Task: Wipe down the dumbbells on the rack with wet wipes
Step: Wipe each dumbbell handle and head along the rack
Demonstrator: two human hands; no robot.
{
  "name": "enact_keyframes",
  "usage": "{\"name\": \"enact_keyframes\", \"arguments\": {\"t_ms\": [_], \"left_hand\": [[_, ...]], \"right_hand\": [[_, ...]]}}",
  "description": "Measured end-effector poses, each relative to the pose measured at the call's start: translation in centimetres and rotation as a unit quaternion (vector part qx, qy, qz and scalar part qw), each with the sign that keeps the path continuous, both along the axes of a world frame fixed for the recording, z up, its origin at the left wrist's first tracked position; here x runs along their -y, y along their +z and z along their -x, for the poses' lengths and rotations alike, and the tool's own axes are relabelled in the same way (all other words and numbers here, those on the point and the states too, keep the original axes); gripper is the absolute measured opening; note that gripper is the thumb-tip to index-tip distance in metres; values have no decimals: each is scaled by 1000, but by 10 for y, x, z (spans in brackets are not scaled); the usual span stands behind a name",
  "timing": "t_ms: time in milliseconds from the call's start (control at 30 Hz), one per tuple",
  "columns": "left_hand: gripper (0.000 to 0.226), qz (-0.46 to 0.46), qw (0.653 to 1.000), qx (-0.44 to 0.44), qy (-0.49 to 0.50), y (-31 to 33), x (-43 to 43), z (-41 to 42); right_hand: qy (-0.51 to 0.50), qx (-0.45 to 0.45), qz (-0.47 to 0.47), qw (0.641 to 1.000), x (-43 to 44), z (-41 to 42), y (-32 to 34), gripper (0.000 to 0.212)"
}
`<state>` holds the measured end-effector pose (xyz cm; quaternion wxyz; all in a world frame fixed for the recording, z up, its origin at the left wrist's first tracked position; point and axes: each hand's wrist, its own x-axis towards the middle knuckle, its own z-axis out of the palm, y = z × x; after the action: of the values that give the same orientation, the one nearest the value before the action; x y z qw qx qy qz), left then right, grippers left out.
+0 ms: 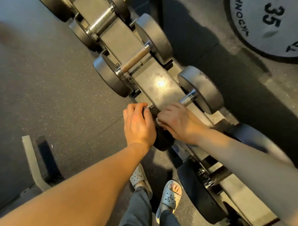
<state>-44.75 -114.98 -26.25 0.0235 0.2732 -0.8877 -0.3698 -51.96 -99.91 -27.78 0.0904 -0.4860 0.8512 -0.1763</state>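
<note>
Wiping fingers: the right hand's fingers [163,116] are curled downward and pinch a white wet wipe [157,120], of which only a small scrap shows, against the inner side of the dumbbell's near head.
Bracing fingers: the left hand's fingers [137,108] bend over the top edge of that same head and grip it.
Right hand [179,124]: back turned up, knuckles raised, lying across the near end of the handle and hiding it.
Left hand [139,126]: back turned up, just beside the right hand, their fingertips nearly meeting.
Forearms: both bare; the left comes in from the lower left, the right from the lower right, blurred, crossing over the rack.
Dumbbell [164,140]: black heads and a knurled steel handle, seated in its cradle; the far head stands clear of both hands.
Rack [159,87]: a grey sloping frame running diagonally, with a worn, shiny patch.
Neighbouring dumbbell [134,58]: in the next cradle up, with a brownish handle.
Weight plate [268,20]: upper right, marked 35.
Sandals [169,198]: grey, on the dark speckled floor [47,87].
</note>
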Motion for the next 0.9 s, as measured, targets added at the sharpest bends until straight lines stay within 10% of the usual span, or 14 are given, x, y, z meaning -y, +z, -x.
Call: {"name": "enact_keyframes", "arguments": {"t_ms": [200, 500, 767, 900], "left_hand": [[46, 26, 1000, 0, -16, 2, 0, 0], [48, 23, 1000, -1, -14, 3, -2, 0], [46, 19, 1000, 3, -12, 3, -3, 0], [46, 18, 1000, 10, -9, 3, -4, -1]], "right_hand": [[-178, -209, -1, 962, 7, 7, -2, 13], [-400, 30, 97, 911, 22, -47, -3, 14], [-702, 211, 324, 598, 34, -37, 4, 14], [-658, 307, 275, 631, 36, -56, 2, 12]]}}
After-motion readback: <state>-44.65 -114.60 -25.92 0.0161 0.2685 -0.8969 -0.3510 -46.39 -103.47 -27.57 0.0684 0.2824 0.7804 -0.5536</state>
